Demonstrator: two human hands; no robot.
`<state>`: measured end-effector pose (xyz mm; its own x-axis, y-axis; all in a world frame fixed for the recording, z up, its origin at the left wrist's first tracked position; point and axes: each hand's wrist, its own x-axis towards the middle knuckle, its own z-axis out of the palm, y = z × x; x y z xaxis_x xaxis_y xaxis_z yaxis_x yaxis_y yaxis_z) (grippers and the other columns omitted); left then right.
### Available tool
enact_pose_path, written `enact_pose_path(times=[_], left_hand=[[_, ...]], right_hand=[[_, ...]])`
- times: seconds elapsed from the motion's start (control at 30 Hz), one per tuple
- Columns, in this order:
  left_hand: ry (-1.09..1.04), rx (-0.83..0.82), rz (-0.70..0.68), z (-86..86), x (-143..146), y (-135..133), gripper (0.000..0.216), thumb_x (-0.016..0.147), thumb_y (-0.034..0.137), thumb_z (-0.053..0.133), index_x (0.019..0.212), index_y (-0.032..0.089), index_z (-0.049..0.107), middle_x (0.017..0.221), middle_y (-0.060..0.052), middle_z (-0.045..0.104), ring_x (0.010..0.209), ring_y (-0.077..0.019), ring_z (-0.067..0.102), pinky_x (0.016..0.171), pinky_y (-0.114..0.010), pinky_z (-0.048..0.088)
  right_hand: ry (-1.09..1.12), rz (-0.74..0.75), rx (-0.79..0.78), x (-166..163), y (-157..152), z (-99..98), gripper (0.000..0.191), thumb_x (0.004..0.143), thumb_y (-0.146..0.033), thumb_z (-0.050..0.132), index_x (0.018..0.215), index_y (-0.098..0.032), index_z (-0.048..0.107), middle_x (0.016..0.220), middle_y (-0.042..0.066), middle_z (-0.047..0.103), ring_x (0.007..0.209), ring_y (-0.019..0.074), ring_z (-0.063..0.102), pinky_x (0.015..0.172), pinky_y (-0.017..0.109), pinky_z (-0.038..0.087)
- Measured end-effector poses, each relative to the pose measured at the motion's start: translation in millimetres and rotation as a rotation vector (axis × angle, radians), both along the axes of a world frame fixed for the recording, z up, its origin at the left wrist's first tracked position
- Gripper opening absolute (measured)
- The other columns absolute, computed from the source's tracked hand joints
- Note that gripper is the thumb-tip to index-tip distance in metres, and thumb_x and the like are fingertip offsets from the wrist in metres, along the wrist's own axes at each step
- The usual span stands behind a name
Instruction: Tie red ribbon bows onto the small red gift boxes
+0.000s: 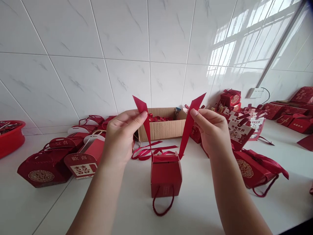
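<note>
A small red gift box [166, 174] stands on the white table in front of me, its dark red cord handle [162, 213] hanging down at the front. From the top of the box a red ribbon [187, 135] rises in two ends, spread in a V. Between thumb and fingers my left hand [127, 130] pinches one end, its angled tip sticking out above. The other end is pinched the same way in my right hand [209, 127]. Both hands are raised above the box, one on each side. Where the ribbon meets the box is partly hidden.
Behind the box is an open cardboard carton [165, 130] with red items inside. Loose red ribbons [144, 153] lie before it. Finished-looking red boxes [46, 166] crowd the left; a box with a bow [251, 166] and several others are right. A red basin [11, 140] sits far left.
</note>
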<state>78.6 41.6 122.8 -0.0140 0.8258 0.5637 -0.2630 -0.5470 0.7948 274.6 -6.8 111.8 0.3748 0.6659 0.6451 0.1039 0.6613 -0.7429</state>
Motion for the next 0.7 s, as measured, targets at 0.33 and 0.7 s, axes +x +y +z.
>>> enact_pose_path(times=[0.33,0.7], left_hand=[[0.019,0.02,0.003,0.3,0.6,-0.1,0.015,0.068,0.031,0.075,0.079,0.022,0.071,0.079,0.0,0.071,0.081,-0.019,0.067,0.075,-0.033,0.055],[-0.018,0.029,-0.064,2.1,1.7,-3.4,0.016,0.068,0.03,0.076,0.079,0.02,0.07,0.077,-0.001,0.071,0.079,-0.0174,0.067,0.079,-0.034,0.053]], right_hand=[[-0.03,0.036,0.009,2.4,2.2,-1.6,0.011,0.077,-0.037,0.069,0.076,-0.027,0.072,0.075,0.0,0.069,0.075,0.0155,0.064,0.07,0.031,0.053],[-0.024,0.018,0.023,0.3,-0.8,-1.0,0.011,0.076,-0.036,0.069,0.075,-0.025,0.071,0.072,0.0,0.066,0.073,0.0153,0.062,0.067,0.03,0.051]])
